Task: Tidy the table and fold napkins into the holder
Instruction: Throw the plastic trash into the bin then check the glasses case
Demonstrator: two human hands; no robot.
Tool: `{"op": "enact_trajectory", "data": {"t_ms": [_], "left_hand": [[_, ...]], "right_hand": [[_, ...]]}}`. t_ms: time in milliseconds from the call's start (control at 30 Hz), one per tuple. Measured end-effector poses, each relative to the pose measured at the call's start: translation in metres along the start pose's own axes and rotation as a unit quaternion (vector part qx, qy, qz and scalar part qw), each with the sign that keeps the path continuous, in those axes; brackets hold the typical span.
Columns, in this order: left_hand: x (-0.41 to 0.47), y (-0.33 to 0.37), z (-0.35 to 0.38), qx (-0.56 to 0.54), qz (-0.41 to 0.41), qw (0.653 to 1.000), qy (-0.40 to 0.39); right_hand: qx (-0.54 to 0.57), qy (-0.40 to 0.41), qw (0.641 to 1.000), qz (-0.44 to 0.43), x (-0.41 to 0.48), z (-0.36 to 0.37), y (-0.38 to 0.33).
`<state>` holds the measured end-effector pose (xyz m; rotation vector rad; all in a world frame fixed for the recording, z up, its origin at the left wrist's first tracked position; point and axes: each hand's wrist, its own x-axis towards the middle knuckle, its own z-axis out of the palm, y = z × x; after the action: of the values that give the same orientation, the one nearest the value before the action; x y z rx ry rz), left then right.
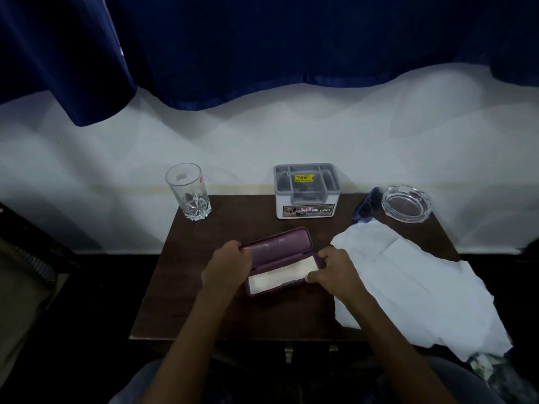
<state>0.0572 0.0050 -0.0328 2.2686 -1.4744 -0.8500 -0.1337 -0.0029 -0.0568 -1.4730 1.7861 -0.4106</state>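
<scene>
Both hands, left hand (229, 265) and right hand (332, 268), grip the open purple case (280, 258) with their fingers; snapping it shut carelessly could pinch the white cloth (280, 274) inside.

On the dark wooden table (180, 301) we find the open purple hinged case (280, 259) at centre front, a white cloth inside. Behind it stands the grey compartmented holder (307, 191); far left the clear drinking glass (188, 192); far right the glass ashtray (407, 203), blue sunglasses (367, 207) beside it. White paper napkins (414, 284) lie right of the case.
</scene>
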Motion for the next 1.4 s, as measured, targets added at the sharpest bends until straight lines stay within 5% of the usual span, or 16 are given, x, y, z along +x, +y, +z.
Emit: {"op": "enact_trajectory", "data": {"t_ms": [233,500,633,1400], "left_hand": [[0.001,0.000,-0.002,0.026,0.001,1.000,0.006],[-0.002,0.014,0.005,-0.018,0.125,0.986,0.113],[0.002,0.012,0.007,-0.055,0.161,0.976,0.132],[-0.003,0.019,0.009,-0.166,0.190,0.961,0.116]], "right_hand": [[0.035,0.012,0.999,0.004,0.006,-0.016,0.001],[-0.185,0.281,0.940,-0.060,0.056,-0.070,0.005],[-0.253,0.228,0.938,-0.058,0.083,-0.081,0.021],[-0.045,0.198,0.968,-0.149,0.105,-0.069,0.031]]}}
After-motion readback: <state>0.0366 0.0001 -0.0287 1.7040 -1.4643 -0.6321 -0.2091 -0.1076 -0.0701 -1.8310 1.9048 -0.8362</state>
